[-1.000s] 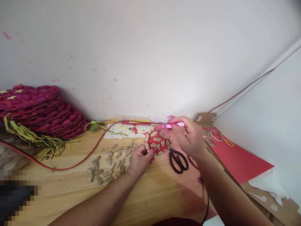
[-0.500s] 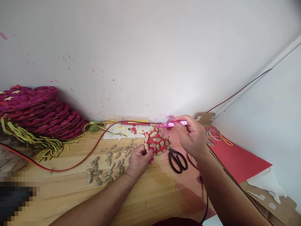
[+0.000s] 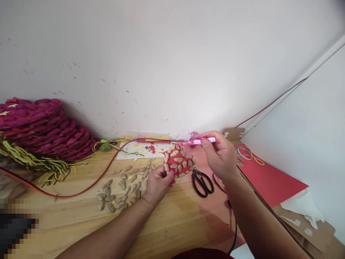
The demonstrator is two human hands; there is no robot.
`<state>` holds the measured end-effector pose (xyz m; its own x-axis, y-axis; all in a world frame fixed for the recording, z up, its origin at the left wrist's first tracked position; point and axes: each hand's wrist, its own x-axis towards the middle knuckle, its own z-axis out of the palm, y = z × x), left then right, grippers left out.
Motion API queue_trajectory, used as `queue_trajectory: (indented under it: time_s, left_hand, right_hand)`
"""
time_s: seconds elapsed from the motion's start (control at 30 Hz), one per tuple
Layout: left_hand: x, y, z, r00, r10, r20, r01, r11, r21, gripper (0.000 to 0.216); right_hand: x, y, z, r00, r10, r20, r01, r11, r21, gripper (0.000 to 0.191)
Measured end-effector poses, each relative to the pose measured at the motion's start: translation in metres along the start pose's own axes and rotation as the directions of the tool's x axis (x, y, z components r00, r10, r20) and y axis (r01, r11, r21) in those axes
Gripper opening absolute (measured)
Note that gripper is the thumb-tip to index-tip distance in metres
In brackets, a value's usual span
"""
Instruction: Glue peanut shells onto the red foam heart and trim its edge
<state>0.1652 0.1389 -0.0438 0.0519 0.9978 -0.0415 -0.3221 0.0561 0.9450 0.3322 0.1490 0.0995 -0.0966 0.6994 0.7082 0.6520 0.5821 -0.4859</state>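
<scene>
My left hand [image 3: 157, 182] pinches the lower edge of a red disc [image 3: 178, 160] studded with several peanut shells and holds it tilted above the wooden table [image 3: 172, 223]. My right hand [image 3: 219, 153] grips a thin pink tool [image 3: 201, 141], a pen or small glue stick, with its tip at the disc's upper right edge. A pile of loose peanut shells [image 3: 121, 189] lies on the table just left of my left hand. Black scissors [image 3: 201, 181] lie just right of the disc, below my right hand.
A stack of magenta fringed decorations [image 3: 43, 129] fills the far left. A red cable [image 3: 102, 172] loops across the table. A sticker sheet [image 3: 145, 148] lies by the wall. Red paper [image 3: 269, 176] with rubber bands [image 3: 249, 153] and cardboard [image 3: 309, 226] are at the right.
The view has shifted slightly; both hands keep their hold and stay nearly in place, the pink tool's tip still at the disc's top edge.
</scene>
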Motion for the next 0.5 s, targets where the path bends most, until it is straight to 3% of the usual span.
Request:
queue_trajectory:
  time_s: [0.5]
  left_hand:
    - [-0.0005, 0.0015, -0.0007, 1.000, 0.010, 0.011, -0.010, 1.000, 0.022, 0.036]
  right_hand:
    - [0.0020, 0.0002, 0.0019, 0.999, 0.038, 0.013, -0.037, 0.999, -0.026, 0.016]
